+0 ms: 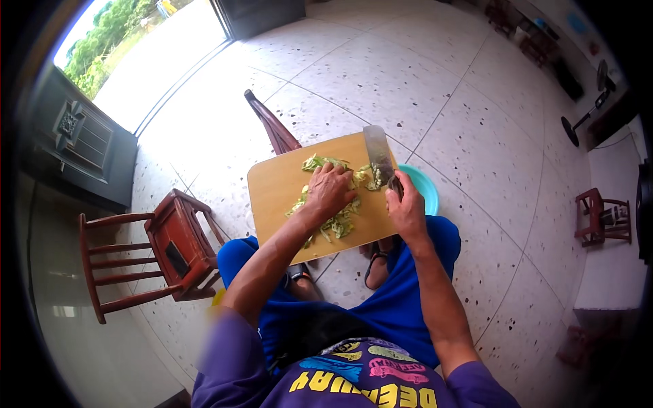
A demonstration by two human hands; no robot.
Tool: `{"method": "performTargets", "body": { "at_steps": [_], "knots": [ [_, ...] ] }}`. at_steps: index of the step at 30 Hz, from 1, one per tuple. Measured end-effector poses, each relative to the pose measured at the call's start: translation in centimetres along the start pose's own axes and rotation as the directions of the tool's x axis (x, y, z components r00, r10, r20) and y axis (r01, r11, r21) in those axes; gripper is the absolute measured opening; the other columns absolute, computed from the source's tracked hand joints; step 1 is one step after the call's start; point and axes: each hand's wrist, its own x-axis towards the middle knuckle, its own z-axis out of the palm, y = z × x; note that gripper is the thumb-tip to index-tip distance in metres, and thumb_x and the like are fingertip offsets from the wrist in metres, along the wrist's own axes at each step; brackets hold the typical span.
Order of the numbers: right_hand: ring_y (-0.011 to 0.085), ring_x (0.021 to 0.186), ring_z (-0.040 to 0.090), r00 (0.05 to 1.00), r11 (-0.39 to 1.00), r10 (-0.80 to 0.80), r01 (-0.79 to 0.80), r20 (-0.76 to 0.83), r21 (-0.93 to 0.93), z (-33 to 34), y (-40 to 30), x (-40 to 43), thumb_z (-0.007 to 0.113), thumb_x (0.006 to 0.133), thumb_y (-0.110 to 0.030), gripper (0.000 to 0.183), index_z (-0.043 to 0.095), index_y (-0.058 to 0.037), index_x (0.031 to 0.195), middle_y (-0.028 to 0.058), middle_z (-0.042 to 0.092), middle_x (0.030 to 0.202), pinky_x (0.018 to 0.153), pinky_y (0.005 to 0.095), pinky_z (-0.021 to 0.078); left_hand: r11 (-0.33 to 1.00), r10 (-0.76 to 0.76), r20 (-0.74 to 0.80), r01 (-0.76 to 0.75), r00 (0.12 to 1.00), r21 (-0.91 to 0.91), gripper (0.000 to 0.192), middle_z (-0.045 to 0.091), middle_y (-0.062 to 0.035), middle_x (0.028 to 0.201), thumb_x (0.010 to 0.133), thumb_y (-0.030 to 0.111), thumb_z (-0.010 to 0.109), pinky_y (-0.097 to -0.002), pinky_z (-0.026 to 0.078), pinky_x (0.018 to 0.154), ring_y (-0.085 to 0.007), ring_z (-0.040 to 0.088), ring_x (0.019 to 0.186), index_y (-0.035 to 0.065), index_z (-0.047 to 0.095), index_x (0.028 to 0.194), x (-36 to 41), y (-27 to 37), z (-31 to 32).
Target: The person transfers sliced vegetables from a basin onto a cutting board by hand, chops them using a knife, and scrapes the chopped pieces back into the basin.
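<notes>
A tan cutting board (275, 204) lies in front of my knees, with chopped pale-green leafy vegetable (341, 224) scattered over its middle. My left hand (329, 188) rests palm down on the vegetable pieces, fingers pointing away from me. In my right hand (407, 206) is the handle of a cleaver (376, 148), gripped at the board's right edge. Its broad metal blade points away from me over the far right part of the board, with small pale bits stuck to it. More shreds lie just left of the blade.
A turquoise plastic basin (426, 191) stands on the floor, partly beneath the board's right side. A red wooden chair (178, 250) is at the left, and a dark wooden leg (270, 122) juts out beyond the board. A small wooden chair (602, 217) and a standing fan (586, 115) are far right.
</notes>
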Motion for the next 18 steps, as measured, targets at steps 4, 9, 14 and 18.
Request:
{"method": "performTargets", "body": {
  "at_steps": [4,9,14,18],
  "knots": [
    [0.0465,0.107,0.065,0.995,0.998,0.042,-0.037,-0.091,0.052,-0.3,1.2,-0.3,0.059,0.090,-0.008,0.039,0.058,0.0038,0.127,0.0294,0.067,0.115,0.093,0.0466,0.0527,1.000,-0.007,-0.016,0.008,1.000,0.018,0.019,0.071,-0.0107,0.100,0.079,0.022,0.071,-0.0448,0.046,0.093,-0.0307,0.061,0.105,0.0092,0.073,0.094,0.6,0.3,1.0],
    [0.0131,0.060,0.059,0.986,1.000,0.000,0.005,-0.168,0.028,-0.9,3.9,-0.4,0.055,0.094,-0.009,0.038,0.056,0.0013,0.131,0.0074,0.061,0.078,0.056,0.0300,0.0508,0.895,-0.264,-0.025,0.235,0.964,-0.380,0.021,0.073,-0.0161,0.090,0.084,0.020,0.068,-0.0424,0.054,0.076,-0.0331,0.069,0.081,0.0023,0.074,0.095,1.9,1.0,-0.1],
    [0.0201,0.064,0.063,0.993,0.998,0.016,-0.009,-0.115,0.060,-0.6,2.1,-1.0,0.055,0.092,-0.008,0.038,0.057,0.0026,0.129,0.0140,0.064,0.083,0.061,0.0345,0.0535,0.790,-0.299,0.169,0.343,0.939,-0.508,0.033,0.071,-0.0161,0.079,0.082,0.024,0.076,-0.0376,0.053,0.066,-0.0275,0.067,0.069,-0.0029,0.069,0.099,1.5,-1.5,-0.2],
    [0.0410,0.094,0.069,0.976,0.986,-0.164,0.165,-0.144,-0.010,-0.5,0.2,-1.4,0.058,0.090,-0.006,0.039,0.057,0.0036,0.128,0.0274,0.068,0.106,0.085,0.0427,0.0553,0.919,-0.241,0.146,0.274,0.959,-0.284,0.030,0.071,-0.0176,0.081,0.082,0.024,0.077,-0.0412,0.054,0.067,-0.0320,0.069,0.072,-0.0019,0.070,0.097,1.9,-0.9,-0.7]
  ]
}}
